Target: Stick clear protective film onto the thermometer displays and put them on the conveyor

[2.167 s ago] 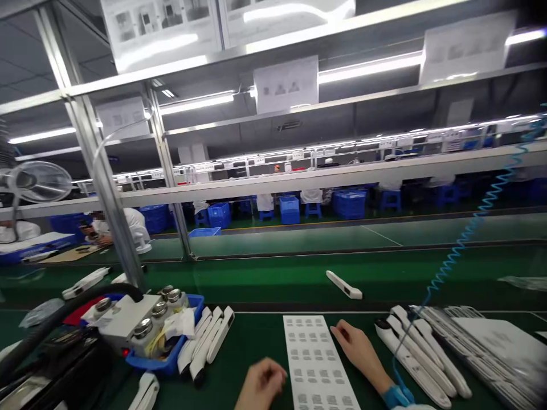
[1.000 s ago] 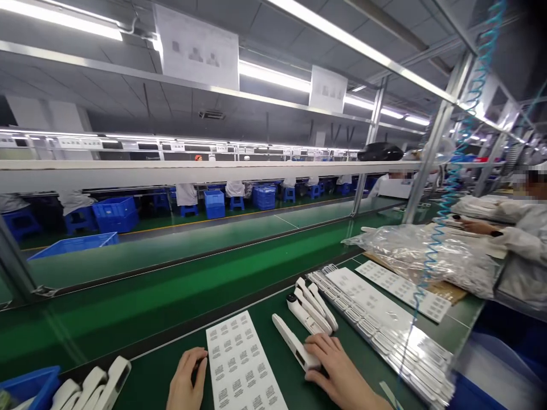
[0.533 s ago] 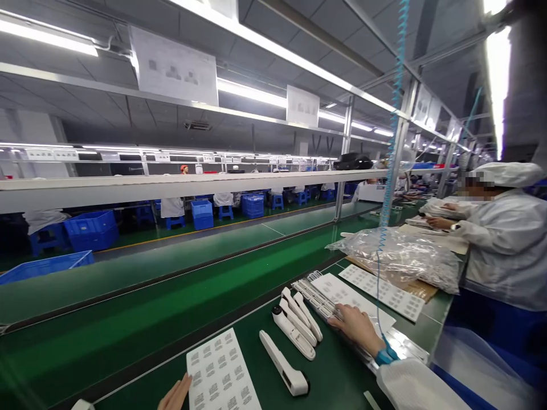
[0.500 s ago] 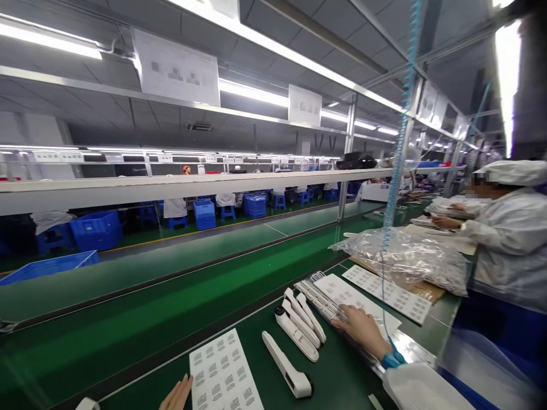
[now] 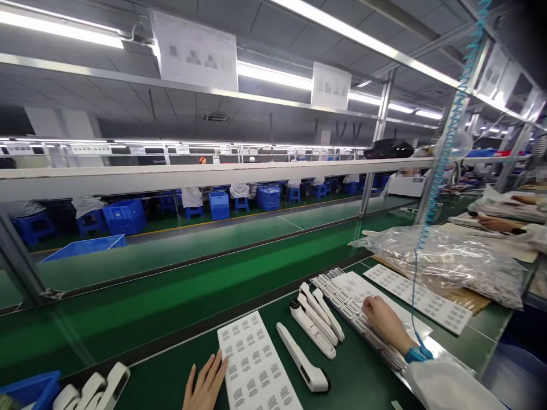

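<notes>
Right hand [image 5: 387, 323]: shifted from lone white device [image 5: 302, 360] to frame strips [image 5: 347, 303]; fingertips bunched, grip hard to tell.
Left hand [image 5: 205, 382]: fingers apart, touching label sheet [image 5: 259, 367].

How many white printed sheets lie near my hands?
3: first sheet at the left hand, second sheet partly behind the right hand, third sheet beside the plastic bag. Others may be hidden beneath.
</notes>
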`<state>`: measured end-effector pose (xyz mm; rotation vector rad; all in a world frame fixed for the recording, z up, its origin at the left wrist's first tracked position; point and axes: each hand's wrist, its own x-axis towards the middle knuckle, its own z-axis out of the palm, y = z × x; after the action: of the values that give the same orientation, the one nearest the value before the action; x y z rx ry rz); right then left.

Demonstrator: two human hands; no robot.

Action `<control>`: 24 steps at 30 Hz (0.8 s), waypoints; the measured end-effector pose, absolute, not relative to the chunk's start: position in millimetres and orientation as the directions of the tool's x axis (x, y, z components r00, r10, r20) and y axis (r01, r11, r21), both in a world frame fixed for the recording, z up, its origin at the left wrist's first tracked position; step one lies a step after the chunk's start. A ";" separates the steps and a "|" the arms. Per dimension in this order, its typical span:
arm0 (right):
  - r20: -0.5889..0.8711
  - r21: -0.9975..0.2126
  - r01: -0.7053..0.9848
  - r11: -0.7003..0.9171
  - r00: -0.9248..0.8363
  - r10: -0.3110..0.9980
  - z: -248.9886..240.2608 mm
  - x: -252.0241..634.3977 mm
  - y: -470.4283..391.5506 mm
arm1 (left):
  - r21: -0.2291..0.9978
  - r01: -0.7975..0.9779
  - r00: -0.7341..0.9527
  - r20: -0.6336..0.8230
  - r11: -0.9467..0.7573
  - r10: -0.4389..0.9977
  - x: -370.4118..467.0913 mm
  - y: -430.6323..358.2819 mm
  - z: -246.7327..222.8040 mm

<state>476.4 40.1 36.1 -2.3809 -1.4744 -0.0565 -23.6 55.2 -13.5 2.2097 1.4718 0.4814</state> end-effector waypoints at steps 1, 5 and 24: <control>0.216 -0.282 0.869 -0.405 0.469 0.856 42.1 475.9 40.2 | 0.545 0.766 0.386 0.034 -0.341 0.922 -23.0 56.0 -12.6; 0.257 -0.377 0.832 -0.407 0.516 0.817 82.0 474.2 37.0 | 0.580 0.741 0.430 -0.024 -0.338 0.902 -26.4 58.4 -14.3; -0.032 -0.999 0.015 -0.031 -0.123 0.992 32.0 172.2 11.4 | 0.952 -0.233 0.190 -0.157 0.200 0.969 8.2 67.9 78.6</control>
<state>172.2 11.4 32.0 -1.1818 -1.2946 1.3170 8.2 67.9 78.6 0.9710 0.9842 1.0644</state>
